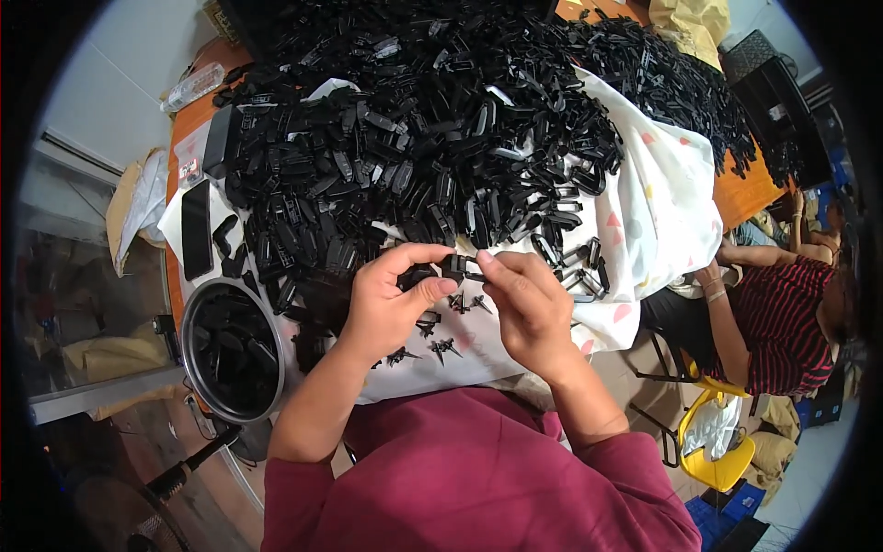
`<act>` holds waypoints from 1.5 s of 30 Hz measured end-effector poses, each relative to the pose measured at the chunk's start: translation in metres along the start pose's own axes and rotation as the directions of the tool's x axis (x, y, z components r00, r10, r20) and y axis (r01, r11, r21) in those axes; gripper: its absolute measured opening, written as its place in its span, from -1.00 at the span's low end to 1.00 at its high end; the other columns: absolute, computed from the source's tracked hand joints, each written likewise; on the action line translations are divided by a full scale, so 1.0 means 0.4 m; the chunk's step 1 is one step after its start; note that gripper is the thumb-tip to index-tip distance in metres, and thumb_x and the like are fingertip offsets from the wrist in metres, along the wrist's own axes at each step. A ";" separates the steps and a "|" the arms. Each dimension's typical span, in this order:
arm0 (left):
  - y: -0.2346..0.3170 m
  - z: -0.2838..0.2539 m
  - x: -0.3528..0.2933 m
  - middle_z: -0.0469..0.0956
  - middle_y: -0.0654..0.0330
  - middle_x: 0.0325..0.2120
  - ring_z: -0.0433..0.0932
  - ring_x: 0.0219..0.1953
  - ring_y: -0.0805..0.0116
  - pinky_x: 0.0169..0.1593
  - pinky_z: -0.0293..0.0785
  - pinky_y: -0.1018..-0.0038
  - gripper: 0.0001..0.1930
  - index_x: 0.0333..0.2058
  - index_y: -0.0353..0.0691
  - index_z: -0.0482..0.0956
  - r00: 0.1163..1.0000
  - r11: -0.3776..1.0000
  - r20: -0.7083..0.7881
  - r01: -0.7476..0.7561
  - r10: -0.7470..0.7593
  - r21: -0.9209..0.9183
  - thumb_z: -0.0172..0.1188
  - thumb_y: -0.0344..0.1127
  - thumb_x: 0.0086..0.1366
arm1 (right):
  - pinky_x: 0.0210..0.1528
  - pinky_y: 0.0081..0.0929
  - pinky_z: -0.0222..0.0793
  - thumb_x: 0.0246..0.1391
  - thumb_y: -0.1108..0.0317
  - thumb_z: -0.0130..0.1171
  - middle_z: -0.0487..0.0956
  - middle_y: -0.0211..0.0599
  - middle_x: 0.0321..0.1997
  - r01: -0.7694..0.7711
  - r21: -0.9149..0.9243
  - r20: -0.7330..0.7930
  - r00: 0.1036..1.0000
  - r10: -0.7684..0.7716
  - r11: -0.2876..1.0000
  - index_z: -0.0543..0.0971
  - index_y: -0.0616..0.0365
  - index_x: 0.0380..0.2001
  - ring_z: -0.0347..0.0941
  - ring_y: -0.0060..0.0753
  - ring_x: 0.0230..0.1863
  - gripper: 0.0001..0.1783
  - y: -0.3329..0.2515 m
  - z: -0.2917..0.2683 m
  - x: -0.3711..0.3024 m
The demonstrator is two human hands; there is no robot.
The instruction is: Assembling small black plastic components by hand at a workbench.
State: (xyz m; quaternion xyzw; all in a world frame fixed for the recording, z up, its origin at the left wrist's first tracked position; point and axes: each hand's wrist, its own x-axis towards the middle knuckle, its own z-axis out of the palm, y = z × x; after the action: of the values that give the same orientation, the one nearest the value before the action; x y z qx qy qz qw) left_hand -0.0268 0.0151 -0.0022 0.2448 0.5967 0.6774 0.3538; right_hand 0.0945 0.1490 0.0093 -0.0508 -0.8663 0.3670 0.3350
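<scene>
From my remote seat I get the head camera's wide fisheye view, aimed steeply down from the wearer's head. The shirt (478, 474) looms closest along the lower edge, the left hand (394, 302) and right hand (535, 315) sit near the centre, and the table (743, 195) recedes toward the top.

Black parts (405, 143) heaped over a table (739, 199) show a workshop.

Wooden table (747, 198), patterned white cloth (667, 202)
A heap of black parts (405, 120) spreads over both; left of the heap lies a clear bottle (192, 88).
</scene>
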 end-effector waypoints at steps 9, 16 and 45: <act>-0.044 0.042 -0.019 0.56 0.15 -0.33 0.53 -0.33 0.42 -0.24 0.43 0.54 -0.69 -0.22 -0.35 0.53 0.995 0.977 -0.035 -0.087 0.096 0.193 0.30 -0.39 0.02 | -0.47 -0.51 0.34 -0.25 0.74 0.15 0.48 -0.16 -0.33 0.047 -0.122 -0.018 0.999 -0.049 0.991 0.50 0.20 -0.12 0.41 -0.31 -0.44 -0.50 0.008 0.005 -0.049; -0.103 0.074 -0.031 0.54 0.18 -0.31 0.42 -0.53 0.57 -0.45 0.39 0.64 -0.76 -0.19 -0.33 0.49 0.993 0.958 -0.003 0.115 -0.120 -0.262 0.16 -0.35 0.19 | -0.47 -0.57 0.35 -0.12 0.48 0.26 0.51 -0.16 -0.34 -0.354 0.013 -0.009 0.935 0.354 0.935 0.50 0.24 -0.19 0.42 -0.45 -0.46 -0.66 0.003 0.036 -0.108; -0.022 -0.094 0.118 0.46 0.16 -0.37 0.54 -0.41 0.35 -0.34 0.50 0.43 -0.86 -0.37 -0.24 0.52 0.913 0.714 -0.170 -0.163 0.370 0.681 0.16 -0.50 0.02 | -0.28 -0.25 0.35 -0.17 0.34 0.17 0.45 -0.17 -0.35 -0.273 -0.725 0.006 0.915 0.402 0.632 0.50 0.20 -0.48 0.38 -0.10 -0.27 -0.82 0.177 -0.054 -0.040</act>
State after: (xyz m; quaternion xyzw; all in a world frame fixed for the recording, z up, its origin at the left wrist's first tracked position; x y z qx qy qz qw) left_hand -0.0831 0.0281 -0.0215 0.3332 0.7985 0.4988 0.0502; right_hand 0.1091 0.2080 -0.0359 -0.3067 -0.9393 0.0635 0.1403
